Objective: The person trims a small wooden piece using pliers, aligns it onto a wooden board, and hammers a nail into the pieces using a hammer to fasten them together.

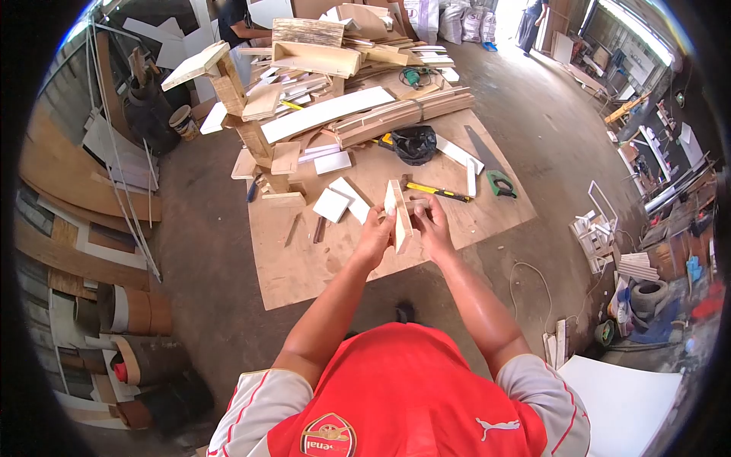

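Left hand (376, 234) pinching pale wooden board (400, 225), thumb on its face; board held on edge, between hands, above near side of plywood worktop (343, 263). Right hand (434, 228) gripping small wood block (418, 203) at board's right face; exact contact unclear. Claw hammer (438, 191) just beyond hands; green-handled handsaw (500, 183) farther right. White offcuts (330, 206) left of board, on worktop.

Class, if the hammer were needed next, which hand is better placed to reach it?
Probably the right hand: it is nearer the hammer, while the left hand is across the wooden piece.
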Available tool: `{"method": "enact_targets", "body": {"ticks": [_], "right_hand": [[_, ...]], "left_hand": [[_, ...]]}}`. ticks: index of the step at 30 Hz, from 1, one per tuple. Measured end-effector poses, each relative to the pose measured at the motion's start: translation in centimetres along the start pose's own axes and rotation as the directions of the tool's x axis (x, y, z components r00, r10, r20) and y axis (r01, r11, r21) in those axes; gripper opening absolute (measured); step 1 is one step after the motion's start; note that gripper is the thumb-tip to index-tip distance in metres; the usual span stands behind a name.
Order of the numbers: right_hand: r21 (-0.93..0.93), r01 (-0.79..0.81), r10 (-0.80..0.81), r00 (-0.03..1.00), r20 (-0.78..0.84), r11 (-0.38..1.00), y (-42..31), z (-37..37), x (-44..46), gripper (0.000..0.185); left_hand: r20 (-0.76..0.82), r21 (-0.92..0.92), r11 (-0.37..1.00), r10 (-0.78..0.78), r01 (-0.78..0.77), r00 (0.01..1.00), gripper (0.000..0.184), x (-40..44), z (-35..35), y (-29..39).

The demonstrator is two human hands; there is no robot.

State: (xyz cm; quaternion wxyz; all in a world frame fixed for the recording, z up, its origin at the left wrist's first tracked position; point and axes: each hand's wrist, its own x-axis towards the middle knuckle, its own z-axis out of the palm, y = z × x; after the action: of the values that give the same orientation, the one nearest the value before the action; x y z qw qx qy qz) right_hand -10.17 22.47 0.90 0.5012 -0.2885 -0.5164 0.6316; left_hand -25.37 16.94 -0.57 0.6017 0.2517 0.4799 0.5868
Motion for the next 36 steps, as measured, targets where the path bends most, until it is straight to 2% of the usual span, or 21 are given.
{"method": "enact_targets", "body": {"ticks": [1,4,7,10,16,19,22,26,28,31,34,36], "right_hand": [[0.102,-0.009,0.004,0.999,0.046,0.995,-1.0,0.5,-0.5,0.03],[-0.062,0.005,0.004,0.99,0.143,0.998,-1.7,-0.1,-0.4,0.034],[-0.102,0.001,0.009,0.995,0.095,0.995,-2.7,0.4,-0.6,0.023],[-0.129,0.014,-0.006,0.998,0.059,0.992,-2.5,0.1,-0.5,0.018],[-0.194,0.023,-0.016,0.999,0.039,0.981,-3.6,0.3,-0.9,0.018],[-0.215,0.004,-0.005,1.0,-0.004,0.977,-4.3,0.7,-1.0,0.019],[-0.24,-0.004,-0.003,1.0,-0.031,0.971,-4.6,0.7,-0.9,0.019],[-0.277,-0.012,-0.004,0.998,-0.055,0.961,-4.0,0.6,-0.6,0.019],[-0.285,0.014,-0.034,0.997,-0.066,0.959,-3.6,0.6,-0.4,0.019],[-0.318,0.014,-0.03,0.998,-0.048,0.948,-3.1,0.2,-0.3,0.019],[-0.322,0.019,-0.035,0.998,-0.044,0.947,-3.1,0.5,-0.4,0.019],[-0.328,0.032,-0.048,0.998,-0.04,0.944,-3.1,0.7,-0.5,0.019]], "left_hand": [[0.022,0.029,0.999,-0.044,0.043,0.999,0.053,-0.4,0.2,0.5],[0.117,-0.017,1.0,-0.02,0.022,0.993,0.053,0.1,-0.7,-0.2],[0.205,-0.063,0.998,-0.01,0.023,0.979,0.052,-0.9,-0.4,0.6],[0.214,-0.121,0.992,-0.021,0.048,0.977,0.049,-0.6,-0.4,0.0],[0.248,-0.138,0.987,-0.05,0.086,0.967,0.052,-0.8,0.4,-0.1],[0.251,-0.03,0.987,-0.146,0.159,0.957,0.055,-1.2,1.0,1.2],[0.18,0.006,0.993,-0.113,0.114,0.977,0.059,-2.5,2.2,2.6],[0.036,0.138,0.989,0.043,-0.047,0.998,0.06,0.1,0.6,-0.3],[-0.037,0.183,0.976,0.123,-0.114,0.992,0.061,-0.4,1.2,0.3],[-0.055,0.244,0.948,0.223,-0.204,0.973,0.063,-1.8,2.3,2.1],[-0.145,0.106,0.993,0.067,-0.052,0.987,0.065,-2.0,2.1,2.4],[-0.158,0.053,0.995,0.095,-0.088,0.983,0.067,-2.0,2.1,2.2]]}}
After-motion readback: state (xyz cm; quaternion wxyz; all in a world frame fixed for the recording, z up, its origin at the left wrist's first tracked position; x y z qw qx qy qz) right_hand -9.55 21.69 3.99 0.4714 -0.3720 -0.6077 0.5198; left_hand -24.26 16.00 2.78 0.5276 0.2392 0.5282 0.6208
